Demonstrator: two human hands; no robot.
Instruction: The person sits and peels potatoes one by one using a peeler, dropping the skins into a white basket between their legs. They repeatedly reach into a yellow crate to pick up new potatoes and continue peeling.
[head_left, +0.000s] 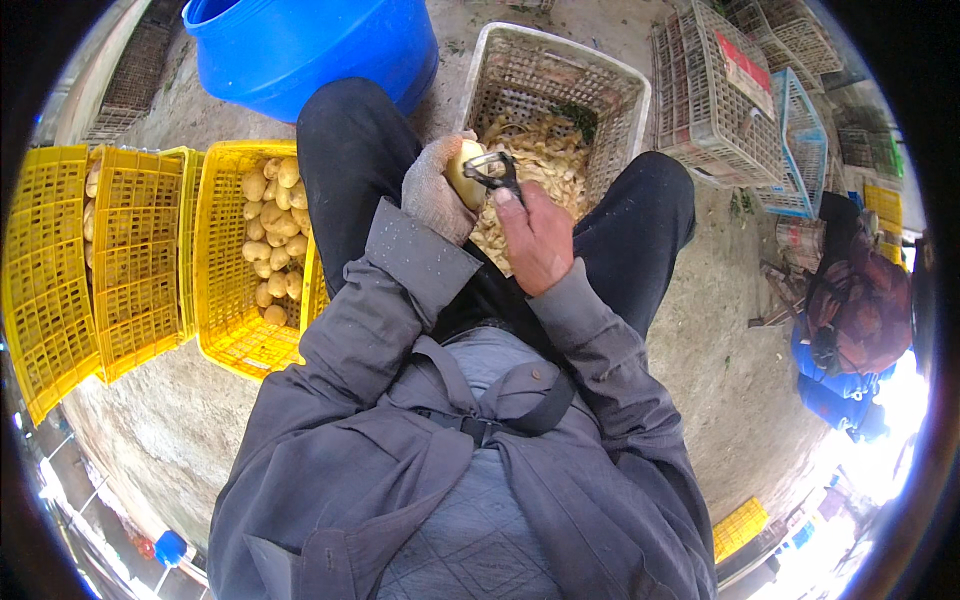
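Note:
In my left hand (435, 187), which wears a pale knitted glove, is a peeled yellowish potato (466, 174). My bare right hand (536, 236) grips a black-handled Y-shaped vegetable peeler (491, 171), its head against or just over the potato's right side. Both hands are above the near part of a whitish plastic crate (637, 97) between my knees. Potato peelings (551, 169) lie heaped in that crate, with some green leaves (576, 120) towards its far side. My forearm and hands hide part of the crate's near end.
Left of my leg, a yellow crate (225, 262) holds several unpeeled potatoes (277, 225). More yellow crates (139, 262) stand farther left. A big blue plastic barrel (322, 52) is beyond my left knee. Stacked grey crates (712, 112) stand at right, near another person (859, 307).

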